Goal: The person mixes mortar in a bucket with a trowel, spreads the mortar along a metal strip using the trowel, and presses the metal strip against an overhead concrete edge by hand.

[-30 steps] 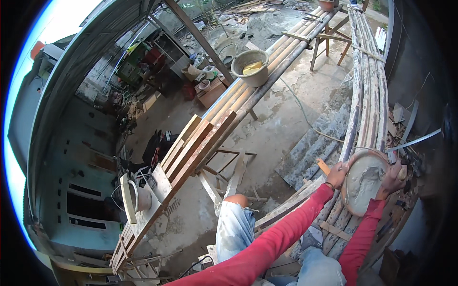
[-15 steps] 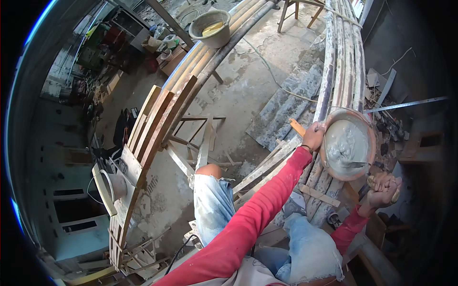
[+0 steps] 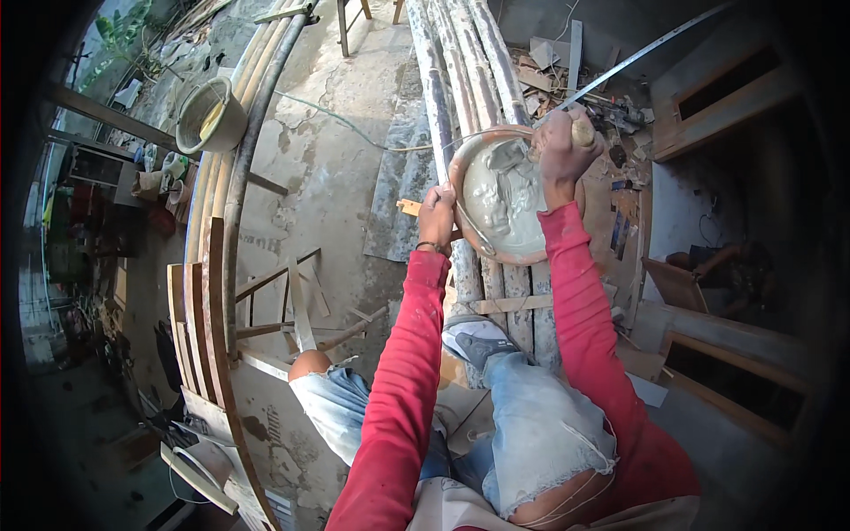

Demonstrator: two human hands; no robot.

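A round orange-brown bucket (image 3: 491, 252) holding wet grey mortar (image 3: 505, 199) rests on whitish-stained poles (image 3: 469, 62), with my legs below it. My left hand (image 3: 436, 212) is closed on the bucket's left rim. My right hand (image 3: 564, 155), raised over the bucket's upper right edge, grips the pale handle of a trowel (image 3: 583, 131); its blade is mostly hidden behind the hand and in the mortar. A short orange wood piece (image 3: 407, 207) lies beside my left hand.
Another pole row (image 3: 235, 203) at the left carries a grey bucket (image 3: 221, 128) and upright-seeming boards (image 3: 208, 301). Wooden trestle legs (image 3: 292, 301) stand below. A metal strip (image 3: 655, 53) crosses the upper right above scrap (image 3: 544, 71). A dim person (image 3: 726, 274) is at a doorway on the right.
My view has swung round, bringing the poles upright in the picture. My right hand with the trowel has gone from below the bucket's right side up to its upper right rim.
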